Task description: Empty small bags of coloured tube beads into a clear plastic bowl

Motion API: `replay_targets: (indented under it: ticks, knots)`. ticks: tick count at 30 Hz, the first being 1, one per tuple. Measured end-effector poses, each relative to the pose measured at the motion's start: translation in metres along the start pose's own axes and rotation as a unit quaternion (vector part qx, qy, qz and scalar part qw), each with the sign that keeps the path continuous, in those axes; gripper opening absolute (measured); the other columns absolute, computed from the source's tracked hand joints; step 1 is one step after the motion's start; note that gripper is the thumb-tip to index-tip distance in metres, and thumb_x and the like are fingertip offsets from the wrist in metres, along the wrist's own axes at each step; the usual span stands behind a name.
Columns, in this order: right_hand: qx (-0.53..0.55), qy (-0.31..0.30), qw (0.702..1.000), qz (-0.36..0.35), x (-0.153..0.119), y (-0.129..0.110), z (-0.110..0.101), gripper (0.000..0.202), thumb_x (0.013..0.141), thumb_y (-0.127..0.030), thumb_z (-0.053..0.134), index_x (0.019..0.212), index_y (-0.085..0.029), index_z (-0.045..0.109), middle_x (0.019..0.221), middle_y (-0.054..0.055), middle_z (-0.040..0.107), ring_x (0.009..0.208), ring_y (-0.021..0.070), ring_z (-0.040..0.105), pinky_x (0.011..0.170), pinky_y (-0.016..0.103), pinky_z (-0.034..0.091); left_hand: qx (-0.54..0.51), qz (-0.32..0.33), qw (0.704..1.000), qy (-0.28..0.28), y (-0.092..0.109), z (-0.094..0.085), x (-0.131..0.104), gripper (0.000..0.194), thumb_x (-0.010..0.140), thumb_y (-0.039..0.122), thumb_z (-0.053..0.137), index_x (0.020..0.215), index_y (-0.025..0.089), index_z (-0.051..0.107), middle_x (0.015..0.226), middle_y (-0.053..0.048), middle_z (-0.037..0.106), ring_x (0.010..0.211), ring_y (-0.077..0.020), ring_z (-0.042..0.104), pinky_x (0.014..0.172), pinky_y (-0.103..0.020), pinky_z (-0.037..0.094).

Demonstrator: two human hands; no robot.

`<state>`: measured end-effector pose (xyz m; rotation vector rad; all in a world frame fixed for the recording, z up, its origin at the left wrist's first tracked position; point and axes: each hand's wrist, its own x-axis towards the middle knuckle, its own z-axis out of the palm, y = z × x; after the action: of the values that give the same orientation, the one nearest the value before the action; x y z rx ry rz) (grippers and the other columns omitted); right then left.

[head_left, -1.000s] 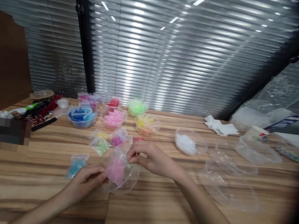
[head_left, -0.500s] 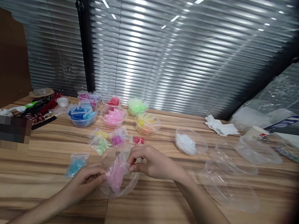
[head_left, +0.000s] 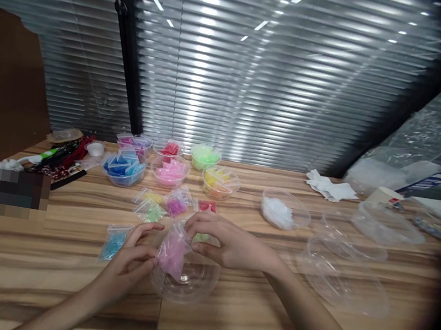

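Note:
A clear plastic bag of pink material (head_left: 172, 255) hangs between my hands over a clear round bowl (head_left: 196, 284). My right hand (head_left: 219, 238) pinches the bag's upper part. On the other side, my left hand (head_left: 131, 257) holds the bag's lower left edge between thumb and a finger, with its index finger raised. Behind the hands lie small bags of yellow (head_left: 152, 196), green (head_left: 150, 211), purple (head_left: 175, 206) and red (head_left: 208, 206) pieces. A bag of teal pieces (head_left: 113, 244) is partly hidden by my left hand.
Bowls of blue (head_left: 123, 167), pink (head_left: 170, 171), light green (head_left: 205, 156) and yellow-orange bags (head_left: 220, 183) stand behind. A bowl of white material (head_left: 278, 212) is right of centre. Clear containers (head_left: 347, 280) and white paper (head_left: 332, 188) lie right; cords (head_left: 64, 160) lie left.
My left index finger has lifted away from the bag while the thumb stays at its edge. More of the bowl shows to the right beneath the bag. The view has shifted slightly.

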<state>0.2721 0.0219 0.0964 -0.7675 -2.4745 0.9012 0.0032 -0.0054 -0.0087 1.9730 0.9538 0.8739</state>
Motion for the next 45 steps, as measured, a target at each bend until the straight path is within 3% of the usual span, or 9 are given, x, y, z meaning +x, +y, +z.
replay_targets:
  ticks: [7,17,21,25,29,34,40,45]
  knots:
    - [0.028,0.035,0.999,0.020,0.002,0.000,0.003,0.020,0.092,-0.037,0.064,0.097,-0.018,0.063,0.098,0.002,0.067,0.087,0.0153,0.061,0.076,0.025,0.045,0.013,0.003,1.000,0.021,-0.004,-0.002,0.001,0.028,0.098,0.034,0.050,0.087,0.021,0.071,0.140,-0.011,0.040,0.132,-0.0300,0.035,0.112,-0.047,0.028]
    - [0.051,0.111,0.991,0.048,0.003,0.006,0.010,0.012,0.092,-0.031,0.064,0.089,-0.019,0.062,0.080,-0.002,0.061,0.072,0.0113,0.055,0.066,0.023,0.041,0.056,0.016,0.998,0.023,-0.001,0.000,0.000,0.026,0.097,0.033,0.051,0.085,0.025,0.072,0.134,-0.008,0.047,0.130,-0.0272,0.039,0.111,-0.048,0.033]
    - [0.069,0.122,0.989,0.046,0.002,0.006,0.010,0.013,0.091,-0.027,0.066,0.099,-0.020,0.058,0.091,-0.001,0.063,0.081,0.0120,0.060,0.070,0.023,0.046,0.081,0.021,0.995,0.045,-0.003,0.001,0.001,0.023,0.096,0.033,0.054,0.084,0.025,0.072,0.132,-0.008,0.049,0.130,-0.0289,0.038,0.111,-0.053,0.032]
    - [0.075,0.123,0.989,0.044,0.003,0.007,0.011,0.030,0.091,-0.021,0.065,0.120,-0.023,0.057,0.095,0.000,0.068,0.086,0.0121,0.065,0.076,0.022,0.049,0.097,0.031,0.993,0.061,-0.007,0.001,0.001,0.018,0.093,0.033,0.059,0.083,0.025,0.072,0.134,-0.010,0.048,0.129,-0.0301,0.039,0.108,-0.055,0.036]
    - [0.063,0.125,0.989,0.047,0.004,0.007,0.010,0.015,0.090,-0.020,0.066,0.105,-0.019,0.067,0.095,0.002,0.071,0.085,0.0132,0.066,0.076,0.023,0.049,0.107,0.042,0.990,0.078,-0.006,0.002,0.000,0.017,0.094,0.030,0.058,0.085,0.025,0.072,0.133,-0.010,0.048,0.130,-0.0304,0.037,0.108,-0.057,0.035]
    - [0.035,0.125,0.990,0.052,0.004,0.003,0.008,0.004,0.088,-0.015,0.066,0.091,-0.016,0.068,0.084,0.001,0.069,0.076,0.0125,0.062,0.069,0.023,0.046,0.121,0.048,0.987,0.094,-0.002,0.000,-0.001,0.017,0.095,0.028,0.057,0.086,0.024,0.071,0.134,-0.010,0.046,0.132,-0.0299,0.034,0.109,-0.057,0.034]
    - [-0.006,0.121,0.991,0.053,0.005,0.006,0.014,0.009,0.088,-0.009,0.061,0.091,-0.016,0.065,0.086,0.001,0.067,0.077,0.0134,0.060,0.070,0.024,0.044,0.149,0.058,0.982,0.100,0.003,-0.001,-0.002,0.014,0.094,0.025,0.057,0.090,0.025,0.071,0.134,-0.009,0.046,0.131,-0.0314,0.033,0.107,-0.059,0.032]
    - [-0.049,0.114,0.991,0.046,0.006,0.007,0.024,0.015,0.086,-0.002,0.053,0.088,-0.015,0.059,0.088,0.004,0.065,0.081,0.0161,0.058,0.070,0.026,0.041,0.160,0.074,0.983,0.059,0.011,0.002,-0.005,0.013,0.094,0.025,0.057,0.096,0.029,0.070,0.136,-0.007,0.047,0.133,-0.0314,0.030,0.110,-0.058,0.026]
